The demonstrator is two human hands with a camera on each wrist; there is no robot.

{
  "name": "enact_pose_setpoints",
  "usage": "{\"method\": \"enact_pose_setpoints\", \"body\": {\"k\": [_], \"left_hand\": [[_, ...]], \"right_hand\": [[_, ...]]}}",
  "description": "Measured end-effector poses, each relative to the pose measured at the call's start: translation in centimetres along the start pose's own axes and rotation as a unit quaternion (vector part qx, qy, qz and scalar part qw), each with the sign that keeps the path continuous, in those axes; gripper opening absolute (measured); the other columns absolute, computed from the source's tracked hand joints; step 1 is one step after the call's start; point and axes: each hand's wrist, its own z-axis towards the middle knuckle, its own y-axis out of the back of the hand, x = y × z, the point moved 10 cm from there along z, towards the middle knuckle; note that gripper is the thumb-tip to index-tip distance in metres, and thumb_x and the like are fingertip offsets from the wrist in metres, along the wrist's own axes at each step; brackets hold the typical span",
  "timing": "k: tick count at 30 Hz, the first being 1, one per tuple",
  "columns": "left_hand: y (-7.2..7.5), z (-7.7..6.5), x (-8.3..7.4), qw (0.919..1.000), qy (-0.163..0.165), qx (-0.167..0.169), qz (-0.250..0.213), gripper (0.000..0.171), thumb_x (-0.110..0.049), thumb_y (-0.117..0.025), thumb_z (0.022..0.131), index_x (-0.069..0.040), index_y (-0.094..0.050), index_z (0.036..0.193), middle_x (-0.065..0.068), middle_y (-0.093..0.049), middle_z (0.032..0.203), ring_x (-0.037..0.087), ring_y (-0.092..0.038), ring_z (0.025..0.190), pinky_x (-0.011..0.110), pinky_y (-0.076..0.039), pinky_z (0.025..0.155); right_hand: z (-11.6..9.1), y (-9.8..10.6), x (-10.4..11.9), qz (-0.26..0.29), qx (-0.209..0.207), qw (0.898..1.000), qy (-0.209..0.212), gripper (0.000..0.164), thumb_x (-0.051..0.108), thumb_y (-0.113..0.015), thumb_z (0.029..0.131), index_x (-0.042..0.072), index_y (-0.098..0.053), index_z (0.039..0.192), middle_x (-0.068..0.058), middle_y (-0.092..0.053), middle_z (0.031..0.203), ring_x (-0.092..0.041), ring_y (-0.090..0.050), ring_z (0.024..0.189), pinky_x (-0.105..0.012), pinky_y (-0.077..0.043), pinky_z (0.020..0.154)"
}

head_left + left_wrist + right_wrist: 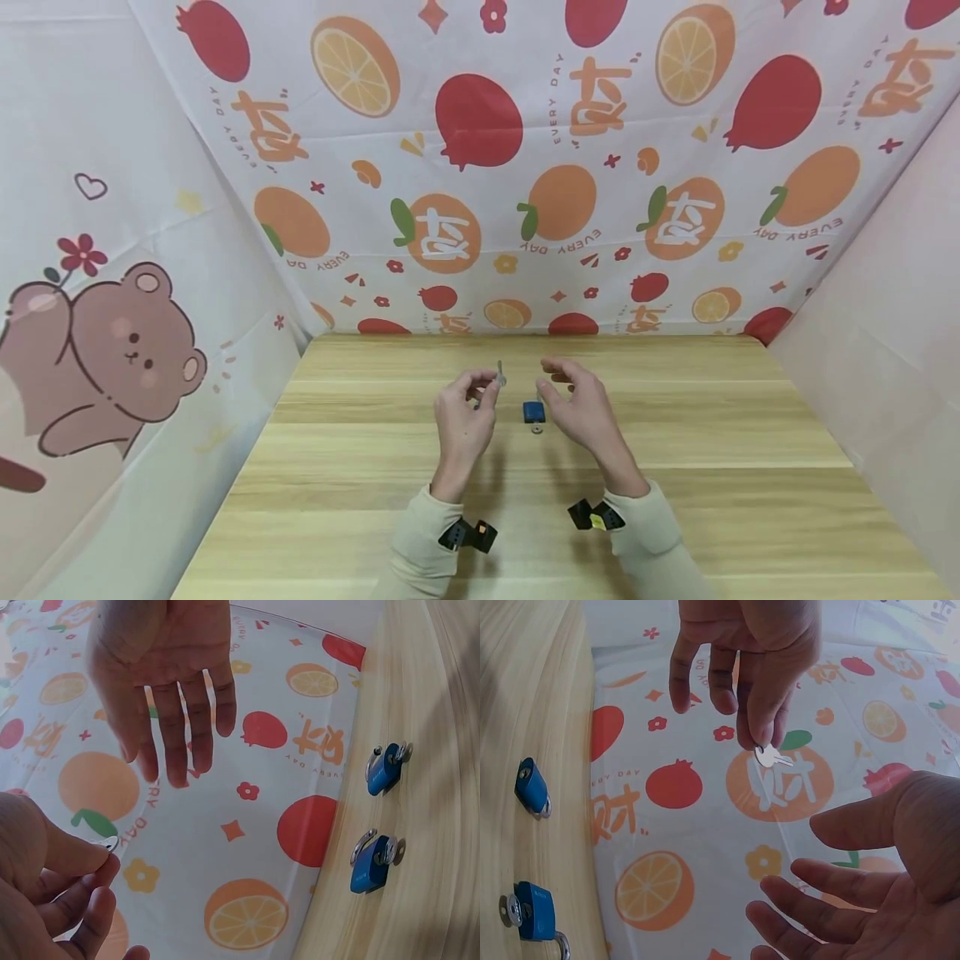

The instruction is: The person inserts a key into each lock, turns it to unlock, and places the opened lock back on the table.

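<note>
My left hand (pixel 467 417) pinches a small silver key (pixel 766 755) between thumb and forefinger, raised above the table. Its blade points away from the fingertips in the right wrist view. Holding nothing, my right hand (pixel 585 410) hovers opposite with fingers spread and relaxed. Below the hands lie two blue padlocks: the right padlock (pixel 534 412) has a round-headed key (pixel 514 910) in its base. The left padlock (pixel 532 786) is mostly hidden behind my left hand in the head view. In the left wrist view, both silver shackles (pixel 363 845) show a free end.
The padlocks rest on a light wood-grain table (pixel 720 500). A fruit-patterned cloth (pixel 562 200) hangs along its back edge. Pale cloths stand at both sides, the left cloth (pixel 247 350) printed with a bear.
</note>
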Motion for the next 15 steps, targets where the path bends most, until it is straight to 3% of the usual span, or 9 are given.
{"method": "enact_pose_setpoints", "body": {"k": [15], "left_hand": [[-0.75, 0.10, 0.11, 0.9995, 0.017, 0.005, -0.026, 0.008, -0.004, -0.073, 0.090, -0.006, -0.077, 0.097, 0.009, -0.077, 0.090, 0.013, -0.060, 0.070, 0.018, -0.046, 0.060]], "right_hand": [[0.41, -0.91, -0.01, 0.019, 0.009, 1.000, 0.002, 0.030, 0.020, -0.065, 0.100, 0.011, -0.068, 0.128, -0.008, -0.071, 0.128, -0.028, -0.064, 0.118, -0.054, -0.048, 0.102]]}}
